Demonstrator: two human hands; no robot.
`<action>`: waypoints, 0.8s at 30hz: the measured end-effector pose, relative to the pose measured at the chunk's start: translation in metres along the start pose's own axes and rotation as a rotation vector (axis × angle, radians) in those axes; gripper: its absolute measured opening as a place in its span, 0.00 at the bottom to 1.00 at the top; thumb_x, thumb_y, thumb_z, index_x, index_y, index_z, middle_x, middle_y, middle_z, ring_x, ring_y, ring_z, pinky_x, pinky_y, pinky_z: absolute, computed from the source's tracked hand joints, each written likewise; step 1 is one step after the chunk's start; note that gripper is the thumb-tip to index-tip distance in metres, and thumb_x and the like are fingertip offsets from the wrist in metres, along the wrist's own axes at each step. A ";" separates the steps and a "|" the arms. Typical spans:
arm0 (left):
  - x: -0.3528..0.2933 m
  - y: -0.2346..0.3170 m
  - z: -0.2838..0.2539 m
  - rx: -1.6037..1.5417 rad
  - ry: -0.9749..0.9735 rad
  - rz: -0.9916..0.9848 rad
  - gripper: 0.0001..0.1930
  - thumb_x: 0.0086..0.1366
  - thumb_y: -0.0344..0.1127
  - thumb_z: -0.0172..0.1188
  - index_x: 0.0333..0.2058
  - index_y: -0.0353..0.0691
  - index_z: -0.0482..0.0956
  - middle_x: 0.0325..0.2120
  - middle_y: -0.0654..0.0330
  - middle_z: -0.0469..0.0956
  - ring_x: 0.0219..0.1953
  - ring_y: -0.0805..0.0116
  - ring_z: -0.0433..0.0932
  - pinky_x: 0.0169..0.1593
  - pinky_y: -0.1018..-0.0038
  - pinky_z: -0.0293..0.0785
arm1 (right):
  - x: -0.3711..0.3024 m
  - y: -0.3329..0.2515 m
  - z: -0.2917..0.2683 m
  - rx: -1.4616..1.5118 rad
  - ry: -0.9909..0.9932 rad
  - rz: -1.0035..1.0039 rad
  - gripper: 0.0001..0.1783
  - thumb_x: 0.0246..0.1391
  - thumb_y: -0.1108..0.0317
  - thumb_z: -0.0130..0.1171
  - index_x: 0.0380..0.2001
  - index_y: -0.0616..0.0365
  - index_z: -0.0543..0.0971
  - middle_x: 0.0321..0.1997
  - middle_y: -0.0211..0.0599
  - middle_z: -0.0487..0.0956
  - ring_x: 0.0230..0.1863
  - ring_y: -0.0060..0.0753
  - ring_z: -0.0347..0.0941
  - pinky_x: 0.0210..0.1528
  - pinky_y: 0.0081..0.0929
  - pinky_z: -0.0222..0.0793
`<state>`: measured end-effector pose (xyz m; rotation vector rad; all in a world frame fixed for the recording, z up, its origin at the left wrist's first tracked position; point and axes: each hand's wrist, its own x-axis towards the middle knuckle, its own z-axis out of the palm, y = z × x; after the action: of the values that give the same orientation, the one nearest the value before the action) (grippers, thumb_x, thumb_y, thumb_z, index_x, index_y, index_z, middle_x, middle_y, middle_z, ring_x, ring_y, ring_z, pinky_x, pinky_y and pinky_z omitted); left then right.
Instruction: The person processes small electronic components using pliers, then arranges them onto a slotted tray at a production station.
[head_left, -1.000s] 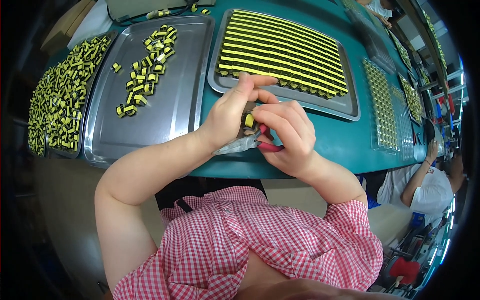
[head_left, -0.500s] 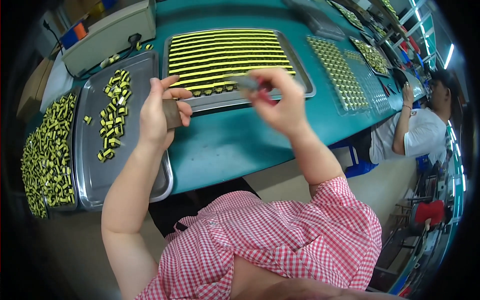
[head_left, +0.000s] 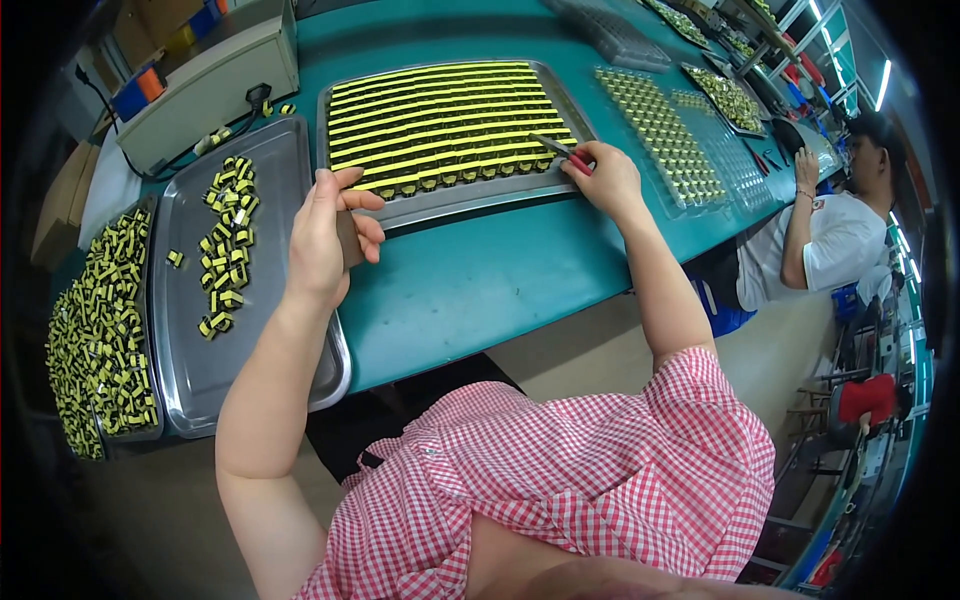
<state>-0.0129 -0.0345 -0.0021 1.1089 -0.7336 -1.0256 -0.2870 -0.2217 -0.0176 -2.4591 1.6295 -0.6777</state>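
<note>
My left hand is held up left of the near edge of a metal tray, its fingers curled around a flat brown-grey block. Red-handled pliers are gripped in my right hand; their grey jaws point left over the near right end of the rows. Inside the metal tray stand many small black-and-yellow components, lined up so their yellow tops form long stripes. Whether the jaws touch a component, I cannot tell.
A second metal tray on the left bears loose components, beside a heaped container. A beige box-like device with a cable stands behind. Clear plastic trays of parts lie right, near a seated person.
My right hand has moved right with the pliers, to the near right end of the rows. The left hand keeps the block in nearly the same pose. The view has shifted slightly.
</note>
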 end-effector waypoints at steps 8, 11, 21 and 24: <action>0.001 0.001 -0.001 0.018 0.013 0.007 0.30 0.66 0.55 0.36 0.48 0.28 0.63 0.27 0.57 0.73 0.19 0.74 0.70 0.20 0.80 0.67 | 0.004 0.004 -0.001 0.007 -0.060 -0.071 0.13 0.40 0.62 0.63 0.31 0.54 0.79 0.31 0.38 0.78 0.37 0.42 0.73 0.37 0.35 0.68; 0.002 0.001 -0.002 0.024 -0.015 0.005 0.28 0.67 0.53 0.35 0.47 0.29 0.63 0.28 0.57 0.72 0.21 0.75 0.70 0.20 0.81 0.67 | 0.006 0.005 0.005 0.023 -0.021 -0.078 0.12 0.39 0.64 0.63 0.31 0.54 0.79 0.31 0.39 0.78 0.36 0.42 0.73 0.37 0.35 0.68; 0.002 0.000 -0.003 0.022 -0.022 0.019 0.29 0.67 0.53 0.36 0.47 0.28 0.64 0.29 0.57 0.72 0.21 0.76 0.70 0.20 0.81 0.67 | 0.004 0.007 0.013 0.093 0.019 -0.048 0.14 0.40 0.65 0.63 0.33 0.54 0.74 0.33 0.36 0.78 0.38 0.42 0.74 0.38 0.35 0.69; 0.001 0.001 -0.005 0.038 0.003 0.020 0.28 0.67 0.53 0.37 0.46 0.28 0.65 0.28 0.57 0.72 0.20 0.76 0.70 0.20 0.81 0.67 | 0.005 0.004 0.016 0.106 0.015 -0.072 0.14 0.40 0.65 0.63 0.32 0.54 0.74 0.32 0.37 0.79 0.37 0.42 0.74 0.37 0.36 0.69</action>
<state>-0.0082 -0.0339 -0.0027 1.1333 -0.7624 -0.9969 -0.2823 -0.2303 -0.0318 -2.4524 1.4762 -0.7728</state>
